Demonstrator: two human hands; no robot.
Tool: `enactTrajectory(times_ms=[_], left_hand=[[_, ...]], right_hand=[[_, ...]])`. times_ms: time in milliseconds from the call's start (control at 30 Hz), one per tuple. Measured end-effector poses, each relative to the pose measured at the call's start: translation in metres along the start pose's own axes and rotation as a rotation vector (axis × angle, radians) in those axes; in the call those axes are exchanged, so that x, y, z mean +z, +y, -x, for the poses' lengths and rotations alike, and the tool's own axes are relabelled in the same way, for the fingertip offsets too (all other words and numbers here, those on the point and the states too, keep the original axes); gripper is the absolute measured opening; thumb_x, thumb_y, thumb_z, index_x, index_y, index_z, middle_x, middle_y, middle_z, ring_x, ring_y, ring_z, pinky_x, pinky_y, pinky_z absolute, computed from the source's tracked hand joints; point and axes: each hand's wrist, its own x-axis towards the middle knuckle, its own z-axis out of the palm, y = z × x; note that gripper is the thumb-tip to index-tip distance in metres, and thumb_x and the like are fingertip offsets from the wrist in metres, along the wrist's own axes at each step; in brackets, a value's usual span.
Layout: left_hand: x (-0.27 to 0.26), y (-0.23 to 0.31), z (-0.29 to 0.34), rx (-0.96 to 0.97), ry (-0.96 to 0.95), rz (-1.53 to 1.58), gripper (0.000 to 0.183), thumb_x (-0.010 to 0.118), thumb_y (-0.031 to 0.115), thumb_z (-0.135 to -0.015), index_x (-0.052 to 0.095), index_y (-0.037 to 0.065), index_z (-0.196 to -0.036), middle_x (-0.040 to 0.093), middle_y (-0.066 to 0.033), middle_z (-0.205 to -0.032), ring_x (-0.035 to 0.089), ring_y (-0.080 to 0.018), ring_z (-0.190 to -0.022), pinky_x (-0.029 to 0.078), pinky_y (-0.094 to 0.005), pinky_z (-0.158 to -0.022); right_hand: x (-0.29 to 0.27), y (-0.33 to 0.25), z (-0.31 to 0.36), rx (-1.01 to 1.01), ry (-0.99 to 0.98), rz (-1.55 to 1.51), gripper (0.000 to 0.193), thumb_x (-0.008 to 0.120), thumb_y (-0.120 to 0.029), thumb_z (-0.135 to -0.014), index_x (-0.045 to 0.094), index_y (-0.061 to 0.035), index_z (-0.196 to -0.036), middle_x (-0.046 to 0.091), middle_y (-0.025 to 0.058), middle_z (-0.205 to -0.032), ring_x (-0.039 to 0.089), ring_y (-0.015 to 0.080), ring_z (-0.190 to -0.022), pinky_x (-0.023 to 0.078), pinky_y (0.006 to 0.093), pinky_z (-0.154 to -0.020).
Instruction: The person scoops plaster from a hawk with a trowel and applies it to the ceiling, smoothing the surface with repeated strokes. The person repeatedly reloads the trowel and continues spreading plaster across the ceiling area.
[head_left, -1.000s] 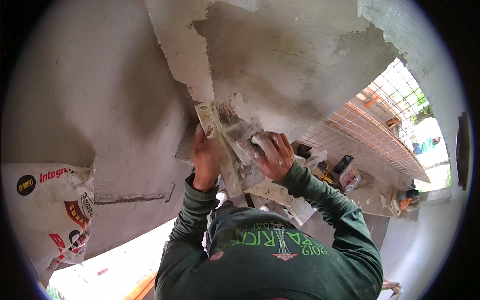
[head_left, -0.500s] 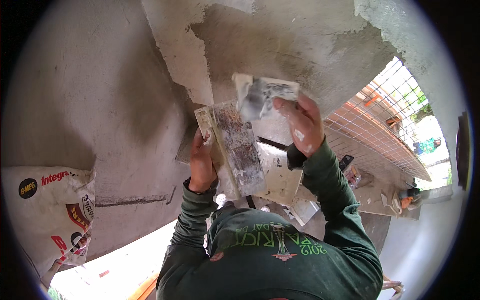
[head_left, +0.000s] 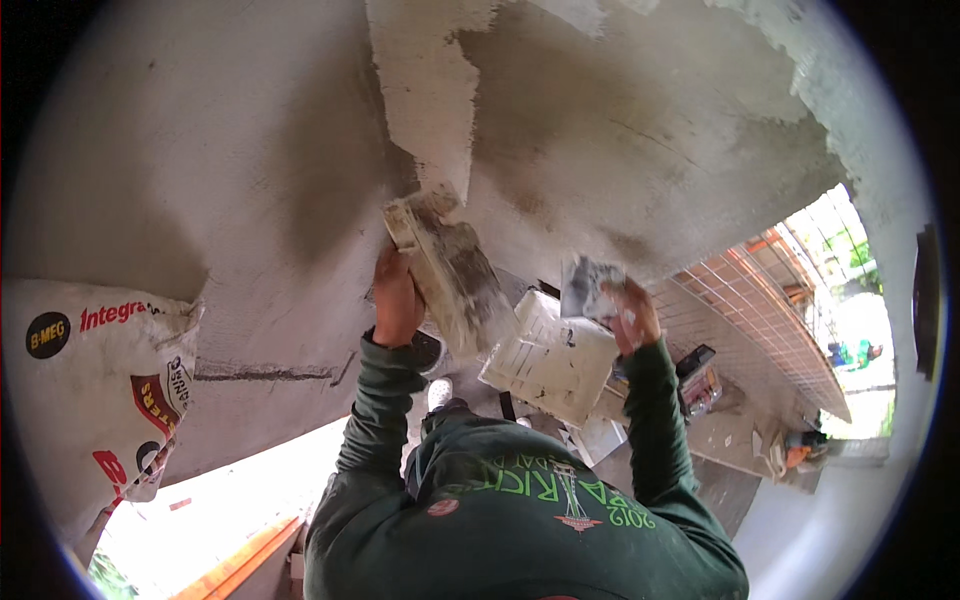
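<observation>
My left hand (head_left: 397, 300) is wrapped round the edge of a long rectangular plastering board (head_left: 452, 275), tilted and crusted with pale plaster. Some wet plaster (head_left: 432, 203) shows at the board's far end. My right hand (head_left: 632, 315) grips a small flat scraper (head_left: 590, 283) with a grey, plaster-smeared blade. The scraper is held apart from the board, to its right. Ahead of both hands rises a grey plastered wall (head_left: 600, 150), its patches differing in shade.
Below my hands is a stained white box-like container (head_left: 556, 358). A printed white sack (head_left: 100, 380) hangs at the left. At the right, wire mesh (head_left: 770, 295) covers an opening. Several small items lie on a ledge (head_left: 725, 435) at the lower right.
My right hand has drawn the scraper down, away from the board's far end. The board has tilted more edge-on. My view has shifted, so the wall sits further right.
</observation>
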Motion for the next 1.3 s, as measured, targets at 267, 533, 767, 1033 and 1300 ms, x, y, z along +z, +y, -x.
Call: enactTrajectory(times_ms=[267,533,767,1033,1300], left_hand=[[-0.080,-0.049,-0.106,0.695,0.323,-1.163,0.035,0.055,0.008,-0.093,0.046,-0.003,-0.124,0.061,-0.0344,-0.103,0.060,-0.0514,-0.096,0.050,-0.0504,-0.078],[-0.088,-0.081,-0.148,0.680,0.427,-1.232,0.039,0.055,0.008,-0.093,0.044,-0.003,-0.128,0.061,-0.0337,-0.110,0.060,-0.0513,-0.096,0.049,-0.0541,-0.077],[-0.094,-0.107,-0.162,0.695,0.478,-1.360,0.052,0.058,0.007,-0.091,0.039,-0.003,-0.139,0.061,-0.0306,-0.120,0.062,-0.0455,-0.104,0.051,-0.0476,-0.084],[-0.065,-0.124,-0.176,0.588,0.385,-1.136,0.062,0.053,0.005,-0.091,0.031,0.004,-0.149,0.049,-0.0253,-0.142,0.056,-0.0442,-0.119,0.051,-0.0457,-0.093],[-0.026,-0.137,-0.105,0.487,0.218,-1.060,0.055,0.057,0.006,-0.091,0.036,0.000,-0.141,0.054,-0.0294,-0.133,0.055,-0.0467,-0.118,0.050,-0.0487,-0.090]], right_hand=[[-0.027,0.064,0.049,0.125,0.039,0.225,0.027,0.065,-0.014,-0.091,0.064,-0.0005,-0.115,0.069,0.0026,-0.104,0.062,0.0114,-0.090,0.050,0.0278,-0.078],[-0.032,0.067,0.065,0.188,0.139,0.331,0.028,0.065,-0.014,-0.090,0.065,-0.0024,-0.115,0.070,0.0013,-0.103,0.062,0.0097,-0.090,0.050,0.0265,-0.077],[-0.022,0.063,0.061,0.155,0.105,0.341,0.021,0.067,-0.014,-0.092,0.065,0.0010,-0.107,0.068,0.0001,-0.096,0.058,0.0072,-0.084,0.046,0.0255,-0.074],[-0.041,0.077,0.063,0.206,0.058,0.318,0.029,0.064,-0.009,-0.092,0.064,-0.0014,-0.120,0.070,0.0020,-0.108,0.064,0.0112,-0.095,0.053,0.0271,-0.075],[-0.058,0.078,0.047,0.183,-0.016,0.370,0.028,0.065,-0.012,-0.093,0.063,-0.0023,-0.120,0.070,0.0024,-0.110,0.064,0.0107,-0.094,0.052,0.0269,-0.076]])
